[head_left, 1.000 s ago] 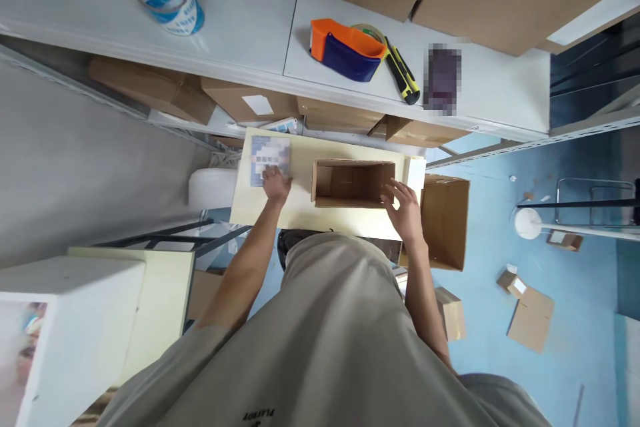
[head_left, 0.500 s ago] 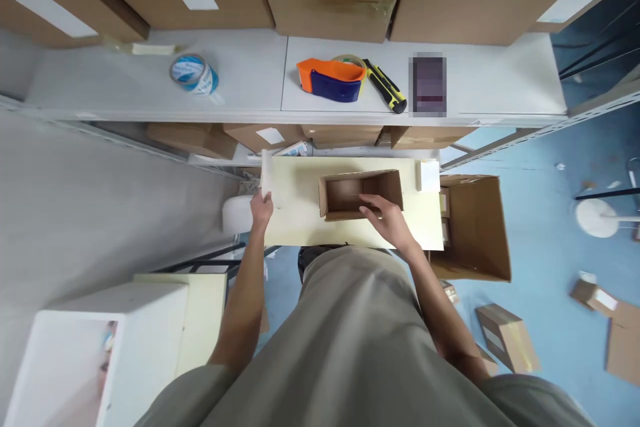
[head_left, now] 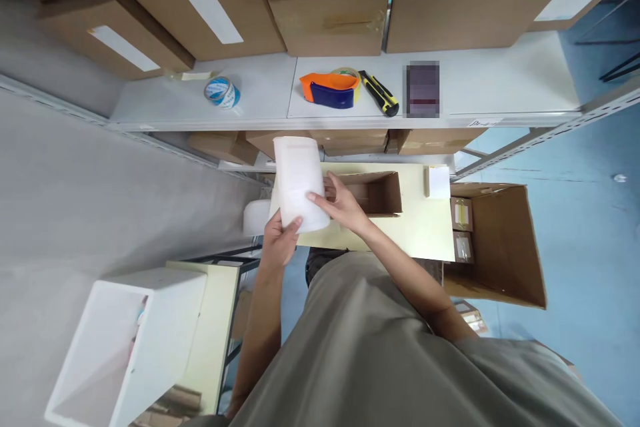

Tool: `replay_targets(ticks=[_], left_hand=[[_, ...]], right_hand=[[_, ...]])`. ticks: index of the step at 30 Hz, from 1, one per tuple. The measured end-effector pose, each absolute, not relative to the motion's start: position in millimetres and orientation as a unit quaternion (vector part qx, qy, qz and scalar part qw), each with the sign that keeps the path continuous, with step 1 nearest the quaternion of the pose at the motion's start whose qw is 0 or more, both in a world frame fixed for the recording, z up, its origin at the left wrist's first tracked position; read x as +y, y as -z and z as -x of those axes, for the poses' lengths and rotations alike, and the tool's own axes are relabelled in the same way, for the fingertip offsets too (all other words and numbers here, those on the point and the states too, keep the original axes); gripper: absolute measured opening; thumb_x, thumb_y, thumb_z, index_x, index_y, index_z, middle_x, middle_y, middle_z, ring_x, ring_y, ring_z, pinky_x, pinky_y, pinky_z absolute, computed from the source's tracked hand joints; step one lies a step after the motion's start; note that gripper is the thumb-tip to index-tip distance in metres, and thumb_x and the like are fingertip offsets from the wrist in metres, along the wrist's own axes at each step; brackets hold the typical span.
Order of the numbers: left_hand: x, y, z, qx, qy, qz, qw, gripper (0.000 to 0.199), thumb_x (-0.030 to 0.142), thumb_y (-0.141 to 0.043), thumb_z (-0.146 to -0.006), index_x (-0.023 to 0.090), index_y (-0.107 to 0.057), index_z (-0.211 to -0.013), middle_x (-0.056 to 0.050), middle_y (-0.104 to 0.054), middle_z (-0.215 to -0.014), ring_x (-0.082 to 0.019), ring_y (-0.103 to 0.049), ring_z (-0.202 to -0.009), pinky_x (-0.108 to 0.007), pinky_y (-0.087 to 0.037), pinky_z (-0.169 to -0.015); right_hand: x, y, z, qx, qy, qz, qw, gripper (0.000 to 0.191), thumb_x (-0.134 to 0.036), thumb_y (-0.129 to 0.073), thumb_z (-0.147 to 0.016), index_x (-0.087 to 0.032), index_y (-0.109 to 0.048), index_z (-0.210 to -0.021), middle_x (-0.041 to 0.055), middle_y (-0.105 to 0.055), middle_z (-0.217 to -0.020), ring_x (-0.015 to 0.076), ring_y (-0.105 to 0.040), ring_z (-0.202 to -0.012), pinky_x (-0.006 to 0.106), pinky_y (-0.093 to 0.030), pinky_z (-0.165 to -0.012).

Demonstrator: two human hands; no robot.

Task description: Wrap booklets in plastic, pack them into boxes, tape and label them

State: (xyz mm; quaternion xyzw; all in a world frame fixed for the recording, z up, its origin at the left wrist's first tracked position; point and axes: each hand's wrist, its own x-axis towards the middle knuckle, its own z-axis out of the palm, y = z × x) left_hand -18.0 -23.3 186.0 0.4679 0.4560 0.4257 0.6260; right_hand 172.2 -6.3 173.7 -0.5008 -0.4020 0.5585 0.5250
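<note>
In front of me I hold up a white foam sheet (head_left: pixel 299 177), folded or curved over, with a rounded right side. My left hand (head_left: pixel 281 240) pinches its lower edge, thumb on the near face. My right hand (head_left: pixel 345 203) grips its right side, thumb in front and the other fingers partly hidden behind. Beyond my right hand an open, narrow cardboard box (head_left: pixel 385 190) rests on the pale yellow table (head_left: pixel 423 227). The sheet and my right hand cover the box's left end.
At the table's right end lies a white stack (head_left: pixel 438 182). A large open carton (head_left: pixel 510 247) with small boxes inside stands beside it. The shelf (head_left: pixel 500 90) ahead carries a blue-white tape roll (head_left: pixel 221 93), an orange-blue tape dispenser (head_left: pixel 330 90), a yellow-black cutter (head_left: pixel 380 93) and big cartons.
The foam sheet has moved up and right from the table's left end, in my left hand. My right hand has left the open box and taken hold of the sheet too.
</note>
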Motion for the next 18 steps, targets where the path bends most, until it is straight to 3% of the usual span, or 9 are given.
replay_targets(ticks=[5, 8, 12, 15, 18], left_hand=[[-28.8, -178.6, -4.7, 0.424, -0.381, -0.511, 0.643, 0.070, 0.051, -0.085, -0.089, 0.027, -0.060, -0.150, -0.012, -0.073, -0.144, -0.034, -0.068, -0.137, -0.052, -0.058, -0.116], [-24.5, -175.5, -14.2, 0.419, -0.356, -0.531, 0.645, 0.074, 0.048, -0.087, -0.087, 0.025, -0.058, -0.151, -0.012, -0.073, -0.145, -0.034, -0.069, -0.135, -0.050, -0.060, -0.114], [-8.4, -169.5, -34.2, 0.400, -0.331, -0.583, 0.625, 0.071, 0.051, -0.084, -0.090, 0.022, -0.059, -0.150, -0.015, -0.070, -0.148, -0.034, -0.069, -0.135, -0.047, -0.059, -0.112], [10.4, -163.7, -51.5, 0.377, -0.367, -0.637, 0.564, 0.082, 0.057, -0.078, -0.094, 0.025, -0.045, -0.162, -0.018, -0.063, -0.156, -0.032, -0.066, -0.139, -0.046, -0.055, -0.117], [24.4, -162.2, -61.8, 0.406, -0.407, -0.694, 0.434, 0.094, 0.060, -0.071, -0.099, 0.033, -0.020, -0.174, -0.017, -0.039, -0.174, -0.032, -0.057, -0.149, -0.048, -0.051, -0.121]], right_hand=[[-29.1, -166.3, -201.4, -0.298, -0.587, 0.498, 0.564, 0.081, -0.068, -0.093, -0.071, -0.023, -0.068, -0.134, 0.0110, -0.077, -0.135, 0.0327, -0.072, -0.127, 0.049, -0.062, -0.110], [-43.2, -161.6, -222.7, -0.277, -0.548, 0.503, 0.608, 0.085, -0.070, -0.091, -0.071, -0.023, -0.066, -0.137, 0.0111, -0.076, -0.138, 0.0325, -0.071, -0.129, 0.049, -0.059, -0.114], [-53.4, -172.5, -258.2, -0.340, -0.458, 0.520, 0.636, 0.080, -0.074, -0.079, -0.084, -0.025, -0.064, -0.146, 0.0106, -0.073, -0.143, 0.0331, -0.069, -0.133, 0.051, -0.056, -0.117], [-55.6, -197.1, -288.0, -0.449, -0.367, 0.540, 0.610, 0.068, -0.072, -0.069, -0.095, -0.027, -0.068, -0.146, 0.0067, -0.070, -0.149, 0.0329, -0.063, -0.141, 0.051, -0.049, -0.123], [-56.1, -224.5, -311.4, -0.564, -0.307, 0.559, 0.524, 0.057, -0.066, -0.060, -0.104, -0.030, -0.070, -0.146, 0.0035, -0.069, -0.150, 0.0328, -0.060, -0.144, 0.051, -0.045, -0.126]])
